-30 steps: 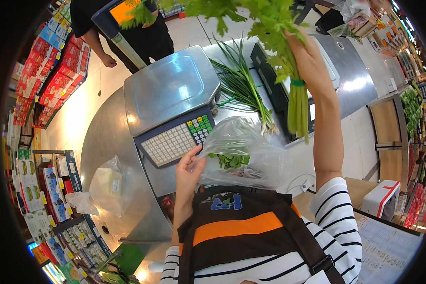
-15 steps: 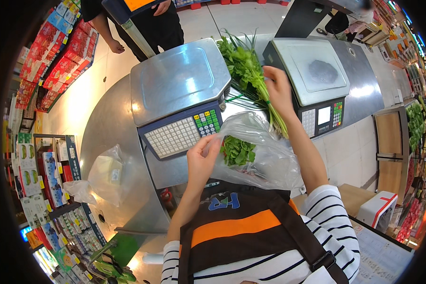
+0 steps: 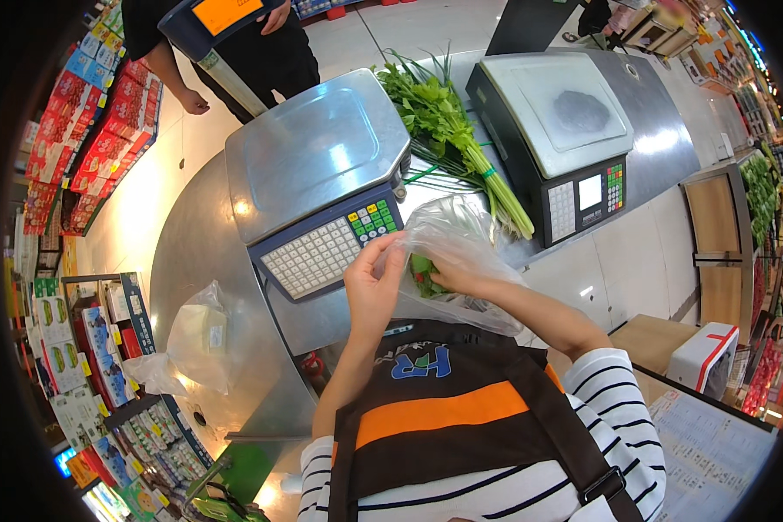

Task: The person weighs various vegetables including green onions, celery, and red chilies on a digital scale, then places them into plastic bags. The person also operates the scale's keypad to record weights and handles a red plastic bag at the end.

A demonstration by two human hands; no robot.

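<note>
Plastic, thin and clear, forms the bag whose edge is pinched between the thumb and fingers of the left hand. At the mouth of this bag, the leafy greens are touched by the fingers of the right hand; whether these fingers are closed on the leaves cannot be told, because they are partly hidden. The bag lies close to the body, at the near edge of the metal surface. The step in hand is judged to be the handling of the greens at the bag, with the film held aside. For a next move, a wide mouth and a steady left pinch seem to be called for, since the soft film could be caught by the right fingers. Just beyond the bag, a celery bunch is laid between the left scale and the right scale, untouched by both hands.
</note>
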